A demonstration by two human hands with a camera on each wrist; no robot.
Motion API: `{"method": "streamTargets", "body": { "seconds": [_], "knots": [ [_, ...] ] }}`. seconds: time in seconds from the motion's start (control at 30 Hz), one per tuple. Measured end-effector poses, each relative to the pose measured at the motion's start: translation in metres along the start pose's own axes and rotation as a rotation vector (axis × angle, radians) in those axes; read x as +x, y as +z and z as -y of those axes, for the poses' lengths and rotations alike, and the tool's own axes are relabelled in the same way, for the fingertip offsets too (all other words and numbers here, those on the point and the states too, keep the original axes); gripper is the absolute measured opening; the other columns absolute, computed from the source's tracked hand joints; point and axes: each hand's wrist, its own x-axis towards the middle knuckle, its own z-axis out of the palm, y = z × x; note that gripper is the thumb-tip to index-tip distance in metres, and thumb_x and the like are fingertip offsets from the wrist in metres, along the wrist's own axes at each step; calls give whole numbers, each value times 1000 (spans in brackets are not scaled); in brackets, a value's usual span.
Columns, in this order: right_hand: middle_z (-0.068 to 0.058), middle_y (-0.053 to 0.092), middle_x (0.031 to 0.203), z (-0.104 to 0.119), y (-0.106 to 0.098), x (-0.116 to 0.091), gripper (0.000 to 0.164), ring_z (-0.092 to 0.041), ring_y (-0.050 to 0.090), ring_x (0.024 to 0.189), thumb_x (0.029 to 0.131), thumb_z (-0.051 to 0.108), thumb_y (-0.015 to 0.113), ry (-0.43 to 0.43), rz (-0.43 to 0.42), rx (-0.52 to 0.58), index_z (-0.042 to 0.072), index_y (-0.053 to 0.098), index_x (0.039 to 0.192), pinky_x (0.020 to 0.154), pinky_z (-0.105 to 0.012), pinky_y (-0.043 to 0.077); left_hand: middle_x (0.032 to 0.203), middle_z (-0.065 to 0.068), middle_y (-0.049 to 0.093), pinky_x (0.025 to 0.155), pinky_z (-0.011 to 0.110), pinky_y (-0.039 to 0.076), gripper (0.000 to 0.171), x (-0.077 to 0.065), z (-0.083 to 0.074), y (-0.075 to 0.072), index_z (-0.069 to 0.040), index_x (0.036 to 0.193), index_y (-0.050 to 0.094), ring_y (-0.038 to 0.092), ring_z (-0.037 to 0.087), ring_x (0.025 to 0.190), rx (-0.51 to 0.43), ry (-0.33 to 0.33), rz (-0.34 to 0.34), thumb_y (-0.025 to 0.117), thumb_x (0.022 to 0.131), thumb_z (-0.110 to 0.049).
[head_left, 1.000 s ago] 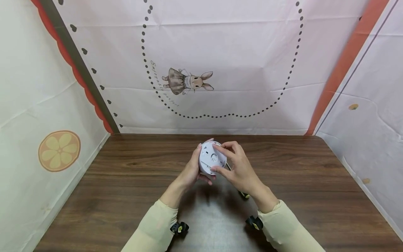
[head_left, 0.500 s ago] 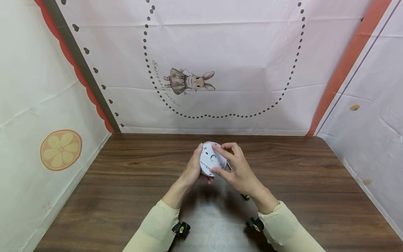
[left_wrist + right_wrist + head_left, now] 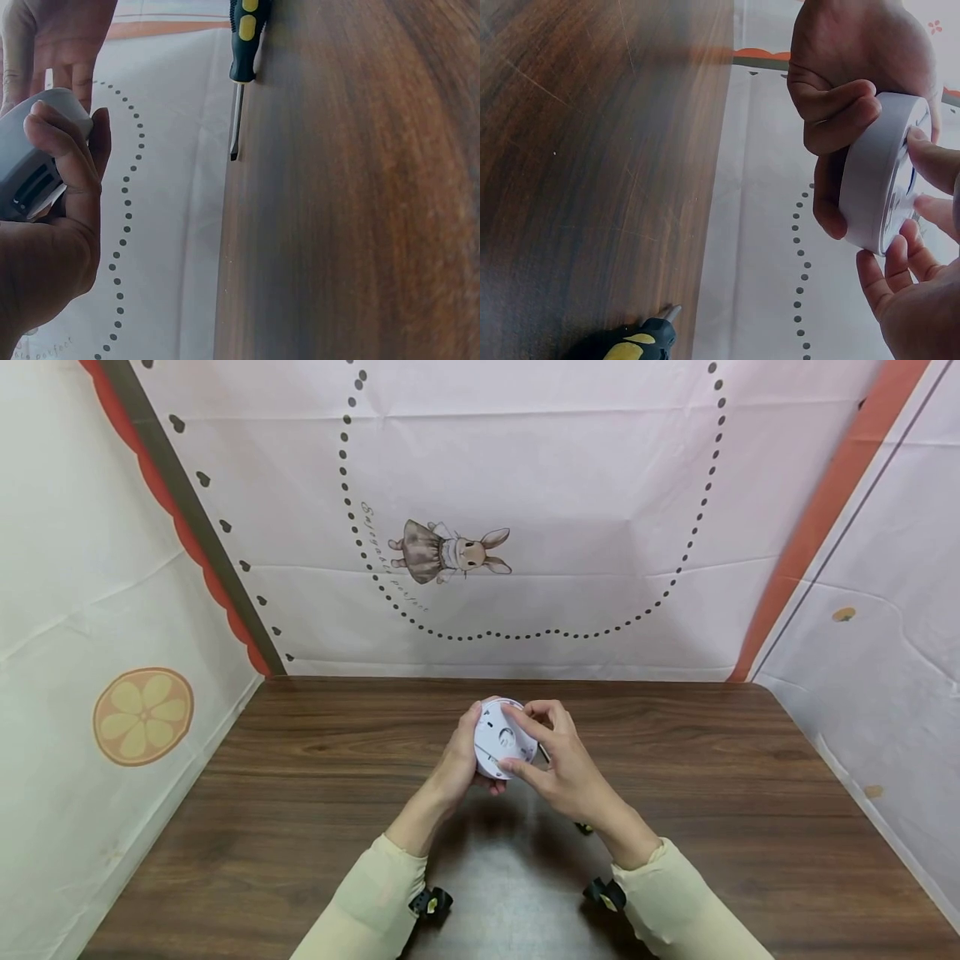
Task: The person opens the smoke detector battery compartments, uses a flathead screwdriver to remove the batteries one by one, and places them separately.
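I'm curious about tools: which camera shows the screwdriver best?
The left wrist view: the screwdriver shows its whole shaft and tip there, plus part of its handle. In the head view the right hand mostly hides it; the right wrist view shows part, low down.

Hands from above, nearer in wrist views

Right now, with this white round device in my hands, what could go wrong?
The white round device is held above the table, so it might drop if the left hand loosens at its rim. The right hand grips its face with fingertips, which could slip. The screwdriver lying beneath that hand might get knocked.
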Motion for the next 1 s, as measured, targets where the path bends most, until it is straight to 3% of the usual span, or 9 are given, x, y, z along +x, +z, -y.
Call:
{"method": "streamTargets", "body": {
  "seconds": [0.47, 1.0],
  "knots": [
    [-15, 47, 129, -1, -1, 0, 68, -26, 43, 116, 84, 8, 85, -34, 17, -21, 7, 58, 147, 93, -30, 40, 74, 5, 67, 43, 29, 51, 61, 0, 0, -1, -28, 149, 43, 58, 17, 46, 13, -22, 1, 13, 108, -61],
    [-16, 46, 131, -2, -5, 0, 68, -28, 42, 119, 86, 9, 83, -55, 65, -52, 8, 56, 148, 96, -33, 40, 75, 6, 68, 45, 33, 52, 67, -2, 0, -3, -29, 150, 43, 60, 19, 47, 27, -34, 36, 12, 106, -67]
  ]
}}
